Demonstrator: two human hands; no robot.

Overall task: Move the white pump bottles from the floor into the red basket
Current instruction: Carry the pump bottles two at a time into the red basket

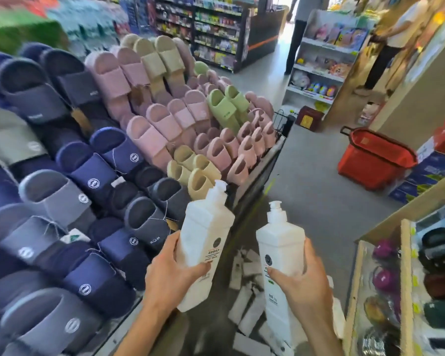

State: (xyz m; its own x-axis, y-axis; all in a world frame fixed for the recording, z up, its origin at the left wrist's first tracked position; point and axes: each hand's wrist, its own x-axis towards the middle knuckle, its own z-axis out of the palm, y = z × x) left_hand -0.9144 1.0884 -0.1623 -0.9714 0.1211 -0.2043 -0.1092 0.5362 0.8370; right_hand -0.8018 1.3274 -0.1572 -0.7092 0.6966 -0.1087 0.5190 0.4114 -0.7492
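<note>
Carrying one white pump bottle (203, 242) in the left hand (170, 276) and another (280, 255) in the right hand (302, 283), fingers wrapped round each, the person risks tripping on bottles littering the floor (244, 301); the red basket (375, 160) sits well ahead.

Daylight's pouring in through the doorway (284, 39) up top and blowing out the floor (272, 73) near it. Rest is looking bright, shadows soft. Fisheye is bending the slipper rows (88, 176), edges are smearing, green boxes (18, 29) blurring hardest; white pump bottles (206, 235) are showing sharp.
</note>
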